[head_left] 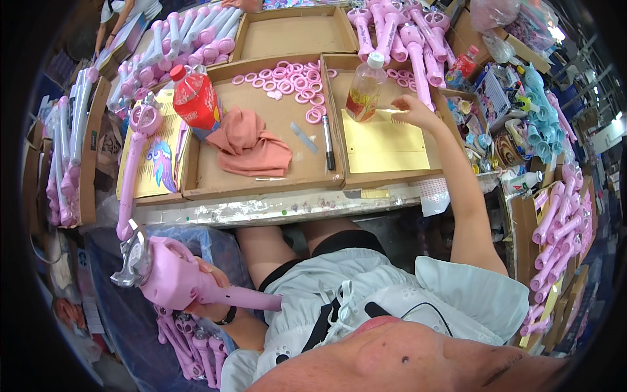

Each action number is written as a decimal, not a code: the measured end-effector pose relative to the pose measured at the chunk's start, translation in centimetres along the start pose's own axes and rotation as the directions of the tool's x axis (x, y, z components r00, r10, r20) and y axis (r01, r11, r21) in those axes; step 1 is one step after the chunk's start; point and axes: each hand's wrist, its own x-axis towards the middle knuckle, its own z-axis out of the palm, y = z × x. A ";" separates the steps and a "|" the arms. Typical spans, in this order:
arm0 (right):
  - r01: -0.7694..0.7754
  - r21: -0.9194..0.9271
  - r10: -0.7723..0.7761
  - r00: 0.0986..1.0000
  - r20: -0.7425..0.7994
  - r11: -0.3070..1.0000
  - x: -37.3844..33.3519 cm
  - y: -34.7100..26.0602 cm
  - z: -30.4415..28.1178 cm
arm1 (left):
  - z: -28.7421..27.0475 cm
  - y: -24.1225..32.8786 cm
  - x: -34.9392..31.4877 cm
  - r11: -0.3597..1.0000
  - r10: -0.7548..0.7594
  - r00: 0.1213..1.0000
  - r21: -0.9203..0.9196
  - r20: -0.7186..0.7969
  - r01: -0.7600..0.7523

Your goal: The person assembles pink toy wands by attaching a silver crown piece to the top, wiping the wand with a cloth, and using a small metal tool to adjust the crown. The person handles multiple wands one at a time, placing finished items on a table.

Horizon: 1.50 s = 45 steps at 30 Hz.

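Observation:
Low at the left, my left hand [208,287] is wrapped round a pink toy wand [173,277] with a bulky head and a silver, crown-like piece at its tip. Its handle points toward my waist. Over the right cardboard tray, my right hand [417,114] reaches forward with its fingers apart and nothing visible in them. Beside those fingers stands a clear bottle with a white cap [364,88], on a yellow sheet [385,147]. Small pink rings [304,85] lie scattered at the back of the middle tray [261,186].
A red-capped drink bottle [196,101], a crumpled salmon cloth [248,145] and a black marker [328,144] occupy the middle tray area. Another pink wand [134,163] leans at the left. Wands fill a blue-lined bin [189,346] and a box at right [555,235].

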 end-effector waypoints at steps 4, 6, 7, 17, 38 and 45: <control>0.022 -0.350 0.058 0.974 0.219 0.937 3.7 1.9 -0.7 | 1.4 0.6 0.5 0.996 0.064 0.996 0.067 -0.067 -0.059; 0.003 -0.447 0.139 0.949 0.284 0.894 4.5 1.4 -1.0 | 1.5 1.2 0.3 0.986 0.092 0.987 0.152 -0.130 -0.072; -0.005 -0.490 0.182 0.932 0.313 0.872 4.5 1.1 -1.1 | 1.3 1.5 0.1 0.980 0.110 0.981 0.183 -0.161 -0.080; 0.191 -0.630 -0.376 0.910 -0.173 0.753 -1.1 2.2 3.2 | -0.5 1.6 -0.5 0.985 0.073 0.963 0.172 -0.258 -0.029; 0.249 -0.549 -0.503 0.777 -0.378 0.798 -1.5 4.2 5.3 | 0.7 0.3 -0.1 0.982 0.095 0.957 0.185 -0.273 -0.044; 0.175 -0.554 -0.439 0.810 -0.388 0.814 -1.1 5.0 5.6 | 0.9 0.3 -0.1 0.977 0.100 0.937 0.211 -0.334 -0.029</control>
